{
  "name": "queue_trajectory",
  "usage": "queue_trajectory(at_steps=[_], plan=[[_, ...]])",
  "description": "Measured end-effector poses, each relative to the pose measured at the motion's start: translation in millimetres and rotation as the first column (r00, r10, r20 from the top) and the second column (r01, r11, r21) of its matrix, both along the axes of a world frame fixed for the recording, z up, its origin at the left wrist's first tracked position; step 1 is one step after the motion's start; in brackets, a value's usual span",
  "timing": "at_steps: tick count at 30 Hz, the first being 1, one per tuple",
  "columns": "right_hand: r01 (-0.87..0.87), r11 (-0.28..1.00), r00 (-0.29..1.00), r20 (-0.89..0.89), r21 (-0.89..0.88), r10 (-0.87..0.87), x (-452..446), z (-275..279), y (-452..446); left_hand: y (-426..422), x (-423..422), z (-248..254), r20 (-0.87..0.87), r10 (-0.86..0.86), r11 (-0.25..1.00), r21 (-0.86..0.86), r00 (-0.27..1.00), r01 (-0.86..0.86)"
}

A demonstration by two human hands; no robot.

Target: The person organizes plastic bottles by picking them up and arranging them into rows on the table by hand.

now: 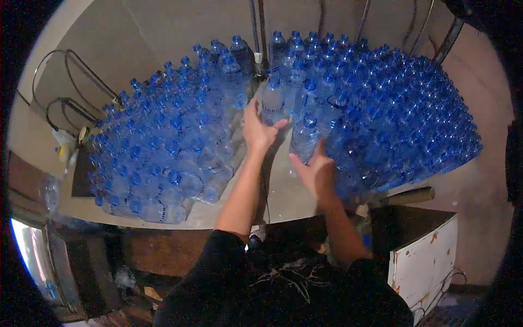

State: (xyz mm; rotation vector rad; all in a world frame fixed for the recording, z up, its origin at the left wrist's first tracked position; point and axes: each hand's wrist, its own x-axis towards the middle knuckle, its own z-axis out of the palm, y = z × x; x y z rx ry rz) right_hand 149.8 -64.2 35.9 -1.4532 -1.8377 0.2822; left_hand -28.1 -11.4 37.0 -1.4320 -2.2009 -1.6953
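My left hand (pixel 261 129) is curled around the lower part of a clear plastic bottle (pixel 273 101), fingers along its left side and thumb across its front. Nearer to me, my right hand (pixel 317 170) grips another plastic bottle (pixel 305 137) low down, with the thumb on the left and fingers on the right. Both bottles look upright and have blue tops. They are at the left edge of a dense group of similar bottles (pixel 397 109). A second group of bottles (pixel 163 141) stands left of my left forearm.
Between the two groups runs a strip of pale tabletop (pixel 286 199) with a dark seam. Behind the bottles, cables hang down the wall. A rusty white cabinet (pixel 422 261) stands below at the right, near a brown roll-shaped object (pixel 411 196).
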Motion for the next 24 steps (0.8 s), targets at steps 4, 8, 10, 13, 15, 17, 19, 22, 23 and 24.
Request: queue_trajectory(at_steps=[4, 8, 10, 13, 15, 17, 19, 22, 23, 24], plan=[[0.008, 1.0, 0.996, -0.088, -0.03, -0.011, 7, 36, -26, 2, -5, -22, 0.14, -0.091, 0.987, -0.121, 0.986, 0.108], [-0.004, 0.996, 0.985, -0.174, -0.089, -0.011, 14, 75, -41, -3, -2, -18, 0.174, -0.072, 0.978, -0.179, 0.982, 0.104], [-0.045, 0.987, 0.984, -0.177, -0.151, 0.018, 19, 85, -43, -6, 0, -13, 0.156, -0.059, 0.981, -0.174, 0.986, 0.087], [-0.063, 0.992, 0.989, -0.137, -0.106, 0.048, 23, 96, -47, -11, 5, -12, 0.127, -0.032, 0.984, -0.168, 0.991, 0.053], [-0.101, 0.994, 0.99, -0.098, 0.037, 0.105, 22, 100, -45, -9, 0, -25, 0.157, -0.05, 0.979, -0.189, 0.986, 0.079], [-0.178, 0.953, 0.979, -0.05, 0.246, 0.196, 17, 107, -29, -7, -5, -31, 0.189, -0.052, 0.96, -0.261, 0.981, 0.101], [-0.23, 0.9, 0.973, 0.077, 0.37, 0.217, 10, 112, -8, -5, -6, -36, 0.177, -0.053, 0.957, -0.272, 0.983, 0.1], [-0.242, 0.902, 0.968, 0.147, 0.357, 0.202, -3, 122, 5, -11, -3, -34, 0.115, -0.041, 0.983, -0.172, 0.993, 0.061], [-0.24, 0.917, 0.968, 0.152, 0.318, 0.201, -6, 124, 6, -19, 0, -36, 0.109, -0.03, 0.992, -0.122, 0.994, 0.044], [-0.229, 0.93, 0.965, 0.19, 0.288, 0.179, -7, 124, 8, -32, 4, -35, 0.106, -0.012, 0.997, -0.072, 0.994, 0.02]])
